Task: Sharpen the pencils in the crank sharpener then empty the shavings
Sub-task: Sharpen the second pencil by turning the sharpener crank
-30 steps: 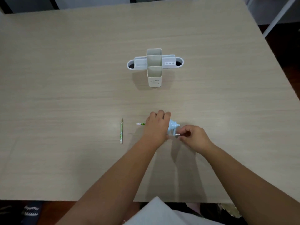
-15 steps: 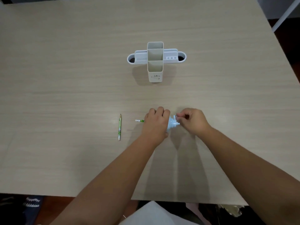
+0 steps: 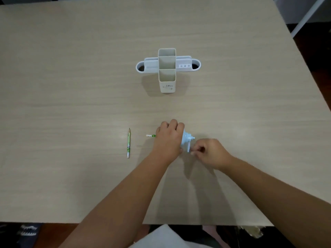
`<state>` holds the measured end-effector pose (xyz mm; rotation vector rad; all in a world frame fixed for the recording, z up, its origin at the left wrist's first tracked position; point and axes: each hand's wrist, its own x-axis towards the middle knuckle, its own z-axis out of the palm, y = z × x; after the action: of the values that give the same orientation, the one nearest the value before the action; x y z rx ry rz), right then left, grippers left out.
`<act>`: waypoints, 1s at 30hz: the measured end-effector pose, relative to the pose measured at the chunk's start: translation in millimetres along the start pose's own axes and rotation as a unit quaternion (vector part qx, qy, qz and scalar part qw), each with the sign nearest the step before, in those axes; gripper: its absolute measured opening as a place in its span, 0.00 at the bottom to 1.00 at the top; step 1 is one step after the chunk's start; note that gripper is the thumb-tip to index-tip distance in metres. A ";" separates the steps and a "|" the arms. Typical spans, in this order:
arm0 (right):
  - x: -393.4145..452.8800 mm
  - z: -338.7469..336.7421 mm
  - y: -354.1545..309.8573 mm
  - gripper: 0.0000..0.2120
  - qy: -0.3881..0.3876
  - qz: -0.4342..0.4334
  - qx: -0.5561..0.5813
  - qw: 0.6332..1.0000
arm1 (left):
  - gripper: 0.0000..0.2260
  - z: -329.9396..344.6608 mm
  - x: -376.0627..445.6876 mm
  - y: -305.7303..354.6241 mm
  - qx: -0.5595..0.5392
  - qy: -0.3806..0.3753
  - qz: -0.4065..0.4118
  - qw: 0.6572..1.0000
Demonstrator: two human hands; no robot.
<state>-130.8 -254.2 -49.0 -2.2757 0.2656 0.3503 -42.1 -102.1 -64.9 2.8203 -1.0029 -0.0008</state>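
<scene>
The left hand [image 3: 168, 138] lies over the pale blue crank sharpener [image 3: 186, 138], its fingers curled down around the body so that most of it is hidden. The sharpener stands toward the near edge of the surface [image 3: 71, 86], about midway along it. The right hand [image 3: 209, 153] pinches the crank handle [image 3: 188, 147] between closed fingertips, with the handle pointing toward the near edge. A green pencil [image 3: 151, 135] sticks out of the left side of the sharpener, only its eraser end showing past the left hand. A second green pencil [image 3: 128, 143] lies loose to the left, well apart, its point toward the far edge; it looks already sharp, though the tip is small.

The likeliest slip is the sharpener skidding or tipping as the crank swings round, since only the downward press of the left hand seems to hold it; any easing of that press would let the body twist with the handle. Too much cranking could snap the lead inside or eat the pencil short. The pinch on the thin handle looks light and could slide off mid-turn. Later, pulling out the shavings drawer carelessly could scatter shavings over the surface; no bin shows in view.

A white desk organiser [image 3: 167, 68] stands toward the far edge, its compartments apparently empty. Its front wall bears small dark lettering and a faint mark, too blurred to read. The loose pencil carries printed markings, also illegible.
</scene>
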 end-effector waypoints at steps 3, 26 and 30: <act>-2.7 -21.7 -17.8 0.01 0.070 -0.025 0.073 0.995 | 0.31 -3.3 -0.3 -1.4 0.010 0.003 0.010 1.000; -2.6 -26.5 -16.6 0.05 -0.018 -0.015 0.057 0.998 | 0.32 -2.8 -0.7 2.3 0.008 -0.007 -0.010 1.000; 45.9 -46.3 -24.8 0.02 0.092 -0.013 0.063 0.994 | 0.32 -4.3 -0.3 0.5 0.012 -0.006 -0.008 1.000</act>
<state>-72.6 -276.2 -17.4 -2.1866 0.3432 0.1072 -42.4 -101.7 -60.6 2.8525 -0.9905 -0.0065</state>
